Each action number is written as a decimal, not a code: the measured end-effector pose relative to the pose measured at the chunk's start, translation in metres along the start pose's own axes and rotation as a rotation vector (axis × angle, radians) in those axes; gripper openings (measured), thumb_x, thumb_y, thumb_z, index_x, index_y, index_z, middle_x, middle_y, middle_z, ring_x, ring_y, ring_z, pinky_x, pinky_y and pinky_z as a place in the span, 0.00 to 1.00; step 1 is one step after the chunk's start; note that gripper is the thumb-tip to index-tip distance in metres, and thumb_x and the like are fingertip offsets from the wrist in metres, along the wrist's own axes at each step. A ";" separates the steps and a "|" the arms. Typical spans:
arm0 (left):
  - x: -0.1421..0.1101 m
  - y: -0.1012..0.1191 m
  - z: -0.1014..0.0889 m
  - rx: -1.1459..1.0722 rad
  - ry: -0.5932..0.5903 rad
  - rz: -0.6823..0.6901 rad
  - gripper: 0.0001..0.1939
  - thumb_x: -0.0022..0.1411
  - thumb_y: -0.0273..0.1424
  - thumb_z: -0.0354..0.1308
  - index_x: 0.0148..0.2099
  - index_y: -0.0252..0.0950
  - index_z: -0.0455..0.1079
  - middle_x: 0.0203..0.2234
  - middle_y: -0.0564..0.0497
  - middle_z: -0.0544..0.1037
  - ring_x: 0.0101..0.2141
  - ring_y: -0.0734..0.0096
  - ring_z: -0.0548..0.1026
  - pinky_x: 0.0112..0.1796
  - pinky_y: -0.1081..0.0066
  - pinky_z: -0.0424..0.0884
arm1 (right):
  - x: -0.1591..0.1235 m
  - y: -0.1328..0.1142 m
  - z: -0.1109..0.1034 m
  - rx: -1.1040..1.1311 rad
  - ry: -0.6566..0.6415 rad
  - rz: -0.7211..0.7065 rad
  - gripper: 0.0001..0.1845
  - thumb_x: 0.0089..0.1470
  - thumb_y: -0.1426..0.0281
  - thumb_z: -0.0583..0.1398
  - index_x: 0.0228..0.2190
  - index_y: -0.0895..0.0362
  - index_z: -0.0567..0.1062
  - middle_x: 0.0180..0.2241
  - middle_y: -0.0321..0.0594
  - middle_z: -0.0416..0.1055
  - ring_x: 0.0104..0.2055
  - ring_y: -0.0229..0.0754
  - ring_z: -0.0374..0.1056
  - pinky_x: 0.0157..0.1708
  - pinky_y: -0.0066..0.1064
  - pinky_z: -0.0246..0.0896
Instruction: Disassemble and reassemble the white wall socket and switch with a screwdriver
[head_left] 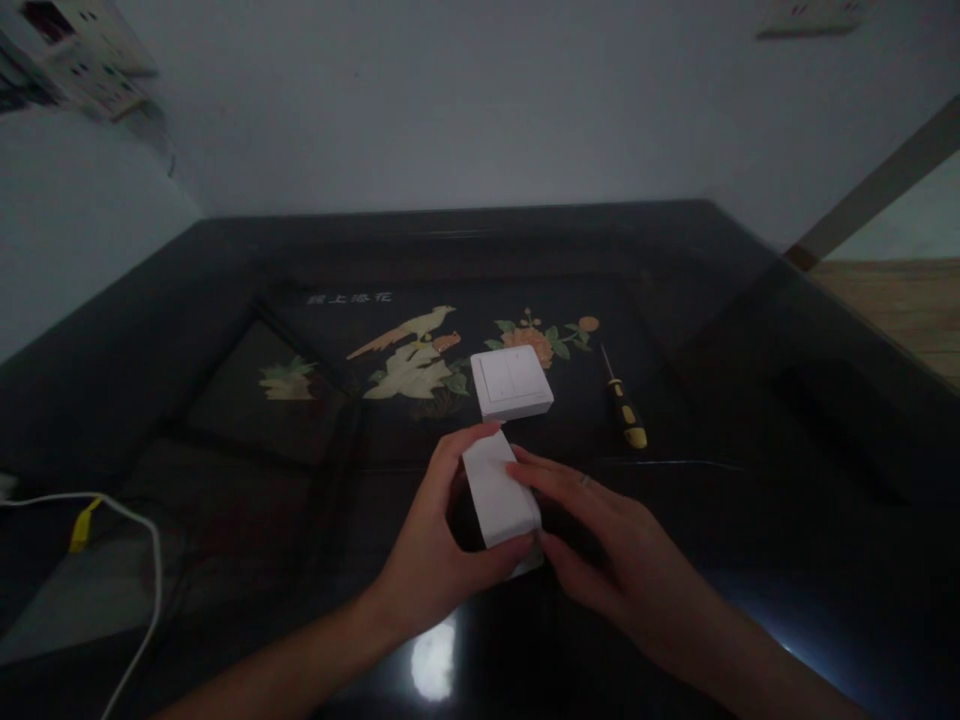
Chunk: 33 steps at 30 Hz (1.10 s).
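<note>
A white box-like piece (pixel 499 490), perhaps part of a wall switch, is held tilted above the dark table. My left hand (pixel 454 530) grips it, fingers at its far end and thumb at the near end. My right hand (pixel 600 540), with a ring on one finger, presses on its right side with the fingertips. The underside of the piece is hidden. Just beyond lies a white wall switch (pixel 514 380) with its rocker face up. To its right rests a screwdriver (pixel 624 412) with a black and yellow handle, its tip pointing away from me.
The glossy black table (pixel 247 560) has an inlaid bird (pixel 412 330) and flowers and reflects light. A white cable (pixel 156 560) with a yellow tag (pixel 82 525) runs along the left. Wall sockets (pixel 90 70) sit at the upper left. A pale wall (pixel 450 110) stands behind.
</note>
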<state>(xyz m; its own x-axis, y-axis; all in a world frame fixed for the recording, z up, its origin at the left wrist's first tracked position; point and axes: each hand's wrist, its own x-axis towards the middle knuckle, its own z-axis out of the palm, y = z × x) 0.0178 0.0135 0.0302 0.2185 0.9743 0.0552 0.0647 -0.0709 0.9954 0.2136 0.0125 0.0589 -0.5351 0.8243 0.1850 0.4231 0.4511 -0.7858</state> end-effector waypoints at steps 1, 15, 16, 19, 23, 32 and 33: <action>0.000 0.000 0.000 0.032 -0.001 0.019 0.37 0.52 0.29 0.69 0.61 0.51 0.60 0.54 0.50 0.68 0.55 0.54 0.69 0.58 0.51 0.64 | 0.001 -0.001 0.000 -0.011 -0.006 0.000 0.26 0.59 0.76 0.54 0.58 0.55 0.66 0.61 0.48 0.68 0.61 0.43 0.66 0.59 0.41 0.64; -0.003 0.001 0.004 0.227 -0.038 0.107 0.39 0.52 0.22 0.66 0.61 0.61 0.62 0.55 0.52 0.61 0.57 0.55 0.64 0.59 0.52 0.62 | -0.005 -0.011 0.021 -0.315 0.099 -0.014 0.31 0.51 0.81 0.47 0.57 0.68 0.66 0.57 0.60 0.70 0.56 0.50 0.72 0.48 0.41 0.75; -0.003 0.000 0.005 0.231 -0.028 0.109 0.39 0.51 0.22 0.66 0.61 0.60 0.63 0.55 0.52 0.61 0.57 0.55 0.64 0.58 0.52 0.63 | -0.007 -0.010 0.025 -0.341 0.106 -0.007 0.32 0.51 0.81 0.47 0.58 0.67 0.65 0.59 0.61 0.69 0.56 0.52 0.72 0.48 0.42 0.75; -0.002 -0.001 0.005 0.239 -0.007 0.133 0.37 0.50 0.24 0.67 0.58 0.59 0.65 0.54 0.52 0.61 0.56 0.55 0.65 0.56 0.53 0.65 | -0.010 -0.009 0.035 -0.402 0.117 0.022 0.34 0.51 0.81 0.47 0.60 0.66 0.61 0.61 0.61 0.65 0.57 0.54 0.71 0.45 0.44 0.77; -0.001 -0.001 0.006 0.237 0.009 0.142 0.35 0.50 0.24 0.68 0.57 0.58 0.66 0.54 0.52 0.62 0.55 0.55 0.67 0.55 0.52 0.66 | -0.010 -0.012 0.041 -0.454 0.151 0.026 0.32 0.52 0.82 0.46 0.59 0.67 0.61 0.59 0.62 0.68 0.56 0.54 0.71 0.42 0.40 0.79; 0.003 -0.001 0.005 0.221 0.015 0.167 0.30 0.48 0.24 0.67 0.54 0.50 0.70 0.52 0.49 0.65 0.53 0.54 0.69 0.54 0.52 0.68 | -0.009 -0.016 0.045 -0.490 0.177 0.079 0.32 0.51 0.83 0.47 0.59 0.66 0.62 0.59 0.63 0.67 0.52 0.57 0.74 0.39 0.44 0.80; 0.003 0.000 0.005 0.221 0.013 0.166 0.30 0.48 0.24 0.67 0.54 0.51 0.70 0.52 0.49 0.66 0.53 0.54 0.69 0.53 0.52 0.68 | -0.009 -0.017 0.046 -0.487 0.182 0.111 0.33 0.51 0.83 0.47 0.59 0.65 0.62 0.59 0.61 0.67 0.51 0.57 0.75 0.38 0.44 0.80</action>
<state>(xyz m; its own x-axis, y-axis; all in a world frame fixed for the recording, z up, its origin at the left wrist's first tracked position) 0.0231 0.0158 0.0296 0.2319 0.9480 0.2181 0.2408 -0.2732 0.9313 0.1777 -0.0184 0.0430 -0.3507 0.9027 0.2494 0.7839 0.4286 -0.4491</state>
